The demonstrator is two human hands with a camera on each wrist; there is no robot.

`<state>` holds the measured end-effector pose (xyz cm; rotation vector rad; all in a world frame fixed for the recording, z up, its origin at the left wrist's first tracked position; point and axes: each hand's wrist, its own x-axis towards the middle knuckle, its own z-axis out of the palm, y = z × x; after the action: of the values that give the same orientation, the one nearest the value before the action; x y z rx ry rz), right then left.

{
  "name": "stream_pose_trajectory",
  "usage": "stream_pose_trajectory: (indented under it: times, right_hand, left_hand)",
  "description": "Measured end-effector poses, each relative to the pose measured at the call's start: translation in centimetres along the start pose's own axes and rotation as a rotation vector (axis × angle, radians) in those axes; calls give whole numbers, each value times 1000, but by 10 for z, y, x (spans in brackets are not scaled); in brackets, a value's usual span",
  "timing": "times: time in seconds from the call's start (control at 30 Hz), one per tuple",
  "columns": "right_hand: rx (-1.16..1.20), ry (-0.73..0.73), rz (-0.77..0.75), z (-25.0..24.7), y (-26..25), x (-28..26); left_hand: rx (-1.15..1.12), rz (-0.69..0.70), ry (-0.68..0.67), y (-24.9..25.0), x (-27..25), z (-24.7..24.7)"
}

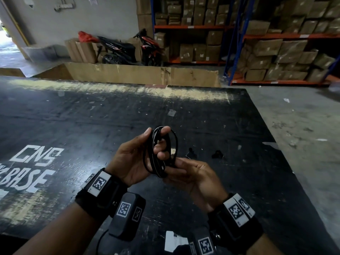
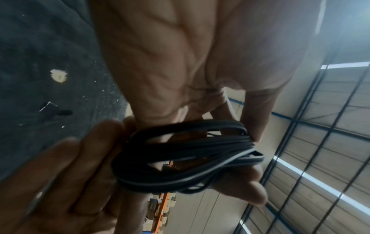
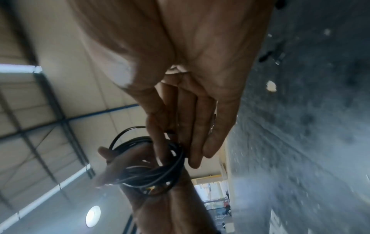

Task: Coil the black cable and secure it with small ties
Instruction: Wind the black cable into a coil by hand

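One coiled cable (image 1: 159, 150): left hand (image 1: 137, 157) curls round it; right hand (image 1: 191, 178) pinches its lower end. Two ties (image 1: 217, 154) on bench (image 1: 73, 116) beyond, indistinct.

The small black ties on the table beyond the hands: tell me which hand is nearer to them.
Right. The right hand is just short of the ties, touching the coiled cable's lower end. The left hand holds the coil farther to the left.

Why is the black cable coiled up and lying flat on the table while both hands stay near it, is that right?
Not quite. The cable is coiled, but it isn't lying on the table. The head view shows it held up above the table: the left hand grips the coil, and the right hand touches its lower end.
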<state>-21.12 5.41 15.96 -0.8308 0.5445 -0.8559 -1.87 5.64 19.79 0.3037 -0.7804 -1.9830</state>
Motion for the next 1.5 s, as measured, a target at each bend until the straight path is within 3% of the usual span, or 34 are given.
stream_pose_trajectory:
  times: [0.2, 0.37, 0.47, 0.67, 0.83, 0.93, 1.03, 1.1, 1.27, 1.37, 1.5]
  right_hand:
    - [142, 79, 61, 0, 9, -1]
    - [109, 124, -24, 1, 6, 1]
    - [76, 187, -57, 1, 1, 4]
    - [-2, 271, -103, -11, -16, 6]
    - [-403, 300, -240, -26, -13, 10]
    - [-513, 213, -317, -24, -18, 11]
    - [-631, 41, -291, -13, -19, 12]
    - [-669, 16, -275, -7, -14, 14]
    - [-269, 102, -191, 7, 0, 8]
    - [-101, 20, -180, 5, 1, 5]
    - [-73, -92, -198, 5, -7, -2]
  left_hand:
    - [-36, 0, -16, -4, 3, 0]
    - [-91, 20, -57, -4, 8, 5]
    - [-111, 69, -8, 2, 10, 7]
    - [182, 139, 165, 10, 6, 11]
    - [516, 120, 288, 6, 5, 5]
    - [634, 72, 294, -6, 4, 4]
    - [648, 30, 250, -18, 6, 7]
    - [605, 47, 236, -22, 8, 11]
    - [399, 142, 242, -24, 9, 16]
    - [269, 156, 201, -24, 8, 15]
    - [151, 142, 120, -24, 7, 11]
